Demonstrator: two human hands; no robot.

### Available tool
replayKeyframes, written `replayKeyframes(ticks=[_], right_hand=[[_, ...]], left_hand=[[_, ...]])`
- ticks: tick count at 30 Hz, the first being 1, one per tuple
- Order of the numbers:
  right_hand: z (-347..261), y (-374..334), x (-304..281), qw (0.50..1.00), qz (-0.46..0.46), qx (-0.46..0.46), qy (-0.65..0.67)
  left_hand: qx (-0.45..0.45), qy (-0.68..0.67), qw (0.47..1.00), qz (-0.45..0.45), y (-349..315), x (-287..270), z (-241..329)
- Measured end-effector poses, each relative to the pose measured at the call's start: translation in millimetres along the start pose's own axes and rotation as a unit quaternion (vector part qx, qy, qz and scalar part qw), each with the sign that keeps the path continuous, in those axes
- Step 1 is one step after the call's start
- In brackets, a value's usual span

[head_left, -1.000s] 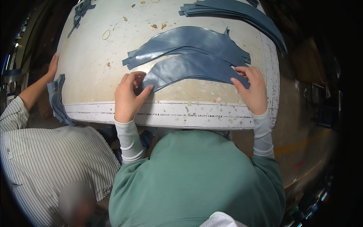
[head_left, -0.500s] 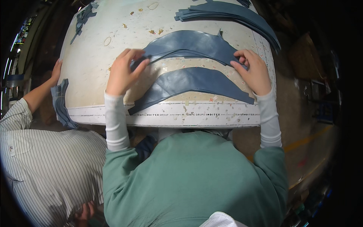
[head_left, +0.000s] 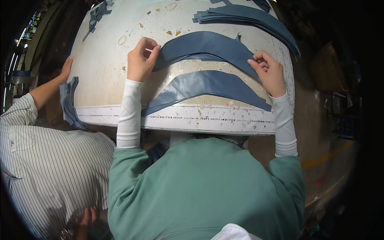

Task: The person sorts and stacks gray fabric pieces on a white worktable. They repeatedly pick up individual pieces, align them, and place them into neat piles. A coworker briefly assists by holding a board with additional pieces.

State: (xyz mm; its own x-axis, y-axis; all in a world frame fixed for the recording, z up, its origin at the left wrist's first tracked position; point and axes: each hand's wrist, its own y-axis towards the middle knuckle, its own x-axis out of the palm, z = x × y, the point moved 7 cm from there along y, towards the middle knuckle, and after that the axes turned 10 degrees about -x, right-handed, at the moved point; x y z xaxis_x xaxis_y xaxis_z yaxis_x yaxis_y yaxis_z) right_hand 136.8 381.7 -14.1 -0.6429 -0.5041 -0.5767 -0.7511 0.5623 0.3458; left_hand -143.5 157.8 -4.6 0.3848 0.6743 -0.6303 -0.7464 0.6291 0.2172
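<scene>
Closest to the body, near the table's (head_left: 94, 86) printed front edge, lay the near pile (head_left: 208, 84): blue, arched and smooth, with a soft leathery sheen, its ends tapering toward the person. Colored flecks were scattered around it.

Just beyond lay the top strip (head_left: 204, 41), a similar arch, over layered edges that showed beneath its inner curve; a thin pointed tab (head_left: 239, 37) stood up behind it. The left hand (head_left: 151, 55) held its left end in a narrow pinch, and the right hand (head_left: 256, 66) pinched near its right end, other fingers curled. Whether the strip was fully clear of the layers could not be told.

The step in hand looked like taking up that strip by both ends; the next move seemed to call for level hands and even, light tension, since the material looked limp.

Farthest off was a fanned stack (head_left: 244, 15) of blue arches.
</scene>
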Motion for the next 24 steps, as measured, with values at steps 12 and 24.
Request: replayKeyframes(ticks=[12,24], right_hand=[[27.7,-27.4,0.3,0.995,-0.053,0.083,-0.011],[3.9,-58.3,10.9,0.977,-0.134,0.136,0.093]], left_hand=[[0.013,0.100,0.991,-0.089,-25.4,26.4,9.4],[-0.116,0.006,0.967,-0.227,-92.2,-9.0,-5.0]])
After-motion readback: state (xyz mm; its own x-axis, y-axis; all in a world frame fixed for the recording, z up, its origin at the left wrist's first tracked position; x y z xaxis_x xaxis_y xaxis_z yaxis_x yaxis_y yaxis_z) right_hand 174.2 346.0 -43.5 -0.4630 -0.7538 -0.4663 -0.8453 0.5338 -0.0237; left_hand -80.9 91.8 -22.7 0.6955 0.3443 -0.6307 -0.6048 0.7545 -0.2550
